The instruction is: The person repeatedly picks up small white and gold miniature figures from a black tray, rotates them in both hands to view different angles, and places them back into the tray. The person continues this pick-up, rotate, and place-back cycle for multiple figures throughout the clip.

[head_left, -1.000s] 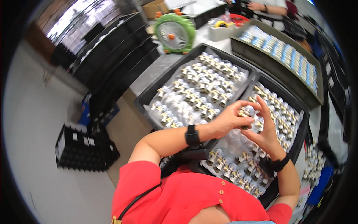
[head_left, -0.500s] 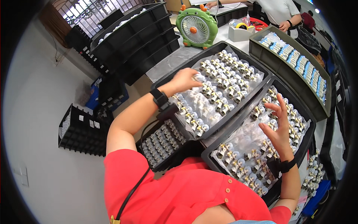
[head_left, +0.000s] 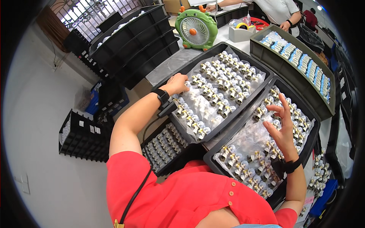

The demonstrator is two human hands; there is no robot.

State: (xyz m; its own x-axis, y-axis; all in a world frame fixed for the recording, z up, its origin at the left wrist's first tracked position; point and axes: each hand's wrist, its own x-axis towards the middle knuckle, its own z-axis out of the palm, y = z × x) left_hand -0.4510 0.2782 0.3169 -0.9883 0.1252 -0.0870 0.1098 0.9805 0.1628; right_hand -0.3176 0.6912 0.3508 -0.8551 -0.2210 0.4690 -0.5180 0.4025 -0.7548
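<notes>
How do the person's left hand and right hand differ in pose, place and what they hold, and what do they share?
The left hand is curled, fingertips on a small figurine; the right hand is open, thumb and fingers apart, holding nothing.
The left hand is at the left side of the left black tray; the right hand is above the right black tray.
Both are bare, with black wristbands behind them.

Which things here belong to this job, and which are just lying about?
Likely the job:
left hand, fingers round a figurine
right hand, open
left black tray
right black tray

Likely lying about:
green fan
white box
</notes>
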